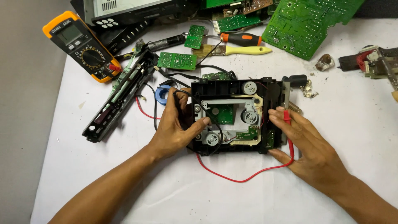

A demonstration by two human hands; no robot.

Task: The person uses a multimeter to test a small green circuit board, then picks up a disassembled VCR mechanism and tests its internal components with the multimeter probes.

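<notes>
Hands are flanking the drive [236, 116]: left hand [176, 124] gripping its left edge w/ black lead, right hand [306, 145] pinching red probe [287, 120] at its right edge. Drive's long axis running left-right; meter [81, 45] sitting far upper-left.

Two bare forearms are seen from above, entering from the lower edge of the frame, with no sleeve shown on either. The left hand [176, 128] and the right hand [309, 145] are ungloved, and no ring, watch or bracelet is seen on fingers or wrists. Short, unpainted nails are shown on the fingertips.
</notes>
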